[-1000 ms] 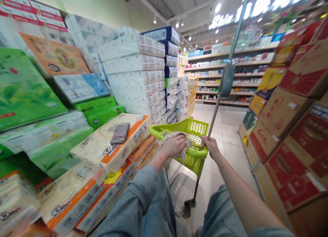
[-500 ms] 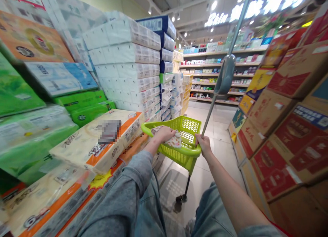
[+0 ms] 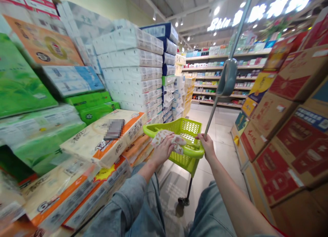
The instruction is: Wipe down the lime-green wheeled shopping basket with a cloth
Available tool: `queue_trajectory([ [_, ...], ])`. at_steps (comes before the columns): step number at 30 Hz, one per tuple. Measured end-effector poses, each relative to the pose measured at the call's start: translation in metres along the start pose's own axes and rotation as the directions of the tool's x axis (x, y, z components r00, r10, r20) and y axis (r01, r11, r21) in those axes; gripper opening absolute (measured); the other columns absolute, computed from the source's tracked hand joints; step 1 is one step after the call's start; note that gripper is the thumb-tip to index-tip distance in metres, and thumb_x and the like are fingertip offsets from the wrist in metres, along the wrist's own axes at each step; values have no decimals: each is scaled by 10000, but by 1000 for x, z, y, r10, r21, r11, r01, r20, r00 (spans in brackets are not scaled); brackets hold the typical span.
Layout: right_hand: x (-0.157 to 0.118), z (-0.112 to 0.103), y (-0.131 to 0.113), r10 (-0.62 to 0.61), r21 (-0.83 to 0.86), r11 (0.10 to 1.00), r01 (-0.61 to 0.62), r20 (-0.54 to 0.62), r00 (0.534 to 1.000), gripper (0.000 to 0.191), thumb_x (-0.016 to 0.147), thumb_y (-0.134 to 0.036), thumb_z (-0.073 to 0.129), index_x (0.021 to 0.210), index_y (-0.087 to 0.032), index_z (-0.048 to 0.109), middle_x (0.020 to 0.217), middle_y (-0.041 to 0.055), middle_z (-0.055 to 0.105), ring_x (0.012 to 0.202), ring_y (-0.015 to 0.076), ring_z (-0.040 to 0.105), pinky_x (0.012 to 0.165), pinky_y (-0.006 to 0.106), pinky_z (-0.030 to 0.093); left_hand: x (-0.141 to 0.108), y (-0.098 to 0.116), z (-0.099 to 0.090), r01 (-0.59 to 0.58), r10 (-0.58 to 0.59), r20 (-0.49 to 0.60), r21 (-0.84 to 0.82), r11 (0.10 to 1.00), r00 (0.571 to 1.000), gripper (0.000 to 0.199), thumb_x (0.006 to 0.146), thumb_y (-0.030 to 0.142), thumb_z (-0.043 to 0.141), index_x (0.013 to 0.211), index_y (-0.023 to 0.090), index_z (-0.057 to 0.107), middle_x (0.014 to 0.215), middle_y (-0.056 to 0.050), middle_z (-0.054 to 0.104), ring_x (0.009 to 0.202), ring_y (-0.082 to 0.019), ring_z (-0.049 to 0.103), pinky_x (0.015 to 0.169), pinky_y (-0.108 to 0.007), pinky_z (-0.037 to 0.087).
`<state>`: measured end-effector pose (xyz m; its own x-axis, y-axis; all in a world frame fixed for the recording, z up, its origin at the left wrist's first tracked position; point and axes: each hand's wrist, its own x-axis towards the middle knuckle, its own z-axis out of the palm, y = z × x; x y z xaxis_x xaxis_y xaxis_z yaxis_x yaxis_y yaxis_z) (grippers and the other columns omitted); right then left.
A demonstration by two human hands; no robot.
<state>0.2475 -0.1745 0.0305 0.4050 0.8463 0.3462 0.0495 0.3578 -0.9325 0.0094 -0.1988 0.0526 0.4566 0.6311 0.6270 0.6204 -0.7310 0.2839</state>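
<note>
Left hand (image 3: 163, 151) curled over a patterned cloth (image 3: 162, 136), holding it against the near rim of a lime-green basket cart (image 3: 186, 162); cloth lies under the fingers, ends showing either side. Right hand (image 3: 208, 147) closed round a grey pole (image 3: 211, 120) at the cart's near right corner; whether it also grips the rim, cannot tell. Pole leans up and right, with a loop-shaped handle (image 3: 224, 90) that cuts across the far shelves (image 3: 202, 68). Cream tissue pack (image 3: 89, 136) just beside the cart's left end, grey object (image 3: 115, 129), pixelated, on top. White packs (image 3: 128, 63) stacked beyond; red-brown cartons (image 3: 278, 168) wall the aisle's right. Cart walls perforated, rim smooth, rounded. Cloth soft, creased, pale. Packs in glossy film.
</note>
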Motion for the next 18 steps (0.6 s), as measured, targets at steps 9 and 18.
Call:
queue_trajectory([
  [9,-62,19,-43,-683,-532,605,593,38,730,240,818,-306,502,1027,-195,545,1143,103,566,1112,223,487,927,392,365,-11,3,23,9,-12,-136,-22,1000,991,337,900,235,379,1232,178,374,1310,-107,420,1272,-171,361,1054,-376,348],
  [18,-59,35,-53,-197,-850,144,506,477,857,484,933,-382,237,740,-171,627,614,74,653,528,131,550,519,248,255,-2,-19,0,-79,79,-27,5,997,997,351,880,192,383,1224,179,451,1351,-110,423,1279,-187,357,1056,-399,333],
])
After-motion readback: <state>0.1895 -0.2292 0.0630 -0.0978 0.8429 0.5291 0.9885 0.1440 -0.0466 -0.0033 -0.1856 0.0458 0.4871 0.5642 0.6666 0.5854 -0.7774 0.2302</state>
